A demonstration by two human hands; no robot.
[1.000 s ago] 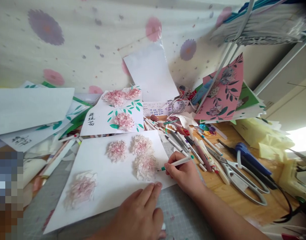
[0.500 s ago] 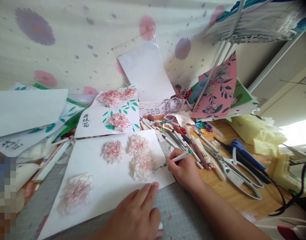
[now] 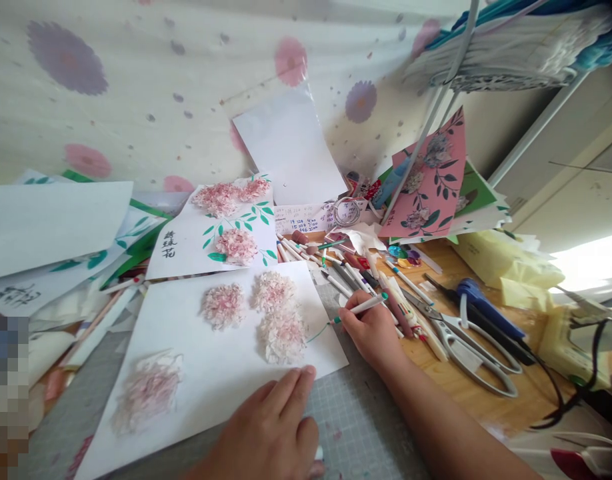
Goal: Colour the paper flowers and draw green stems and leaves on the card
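My right hand (image 3: 371, 330) is closed around a white marker with green ends (image 3: 363, 305). Its tip touches the white sheet (image 3: 196, 380) near the right edge, where a thin green line (image 3: 318, 333) runs from the tip toward the paper flowers. My left hand (image 3: 271, 427) lies on the sheet's lower edge, two fingers stretched out. A small pale piece (image 3: 319, 453) shows beside its thumb, mostly hidden. Pink-and-white ruffled flowers sit on the sheet: a pair (image 3: 282, 327) at right, one (image 3: 223, 306) at upper middle, one (image 3: 153, 390) at lower left.
Behind stands a similar card (image 3: 186, 230) with flowers, green leaves and lettering. Pens (image 3: 306, 250), large scissors (image 3: 476, 353) and a blue-handled tool (image 3: 491, 313) lie at right. A pink card (image 3: 431, 180) leans behind them. A grey gridded mat (image 3: 346, 413) lies beneath the sheet.
The marker tip has moved up and right along the sheet, lengthening the green line. My left hand stays in place. The view has shifted slightly.
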